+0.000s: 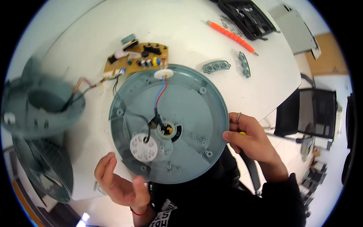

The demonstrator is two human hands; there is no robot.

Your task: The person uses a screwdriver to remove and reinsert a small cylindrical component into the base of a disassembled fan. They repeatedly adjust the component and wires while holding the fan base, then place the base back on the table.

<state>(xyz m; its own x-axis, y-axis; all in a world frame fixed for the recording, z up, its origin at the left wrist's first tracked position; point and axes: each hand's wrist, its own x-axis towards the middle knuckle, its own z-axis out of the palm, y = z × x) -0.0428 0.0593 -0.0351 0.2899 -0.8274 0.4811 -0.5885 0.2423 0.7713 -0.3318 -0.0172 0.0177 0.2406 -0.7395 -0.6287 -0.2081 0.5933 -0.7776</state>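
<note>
At the near edge of the scene, the person is wearing a black fabric top point(227, 204), with bold white block lettering point(163, 217) showing toward the left of its front. On the right, a loose black sleeve point(285, 198) is ending near the elbow. A thin, silver-coloured ring point(238, 117) is encircling one finger of the right hand point(249, 138). A slim red cord bracelet point(139, 213) is circling the left hand's point(123, 185) wrist.
</note>
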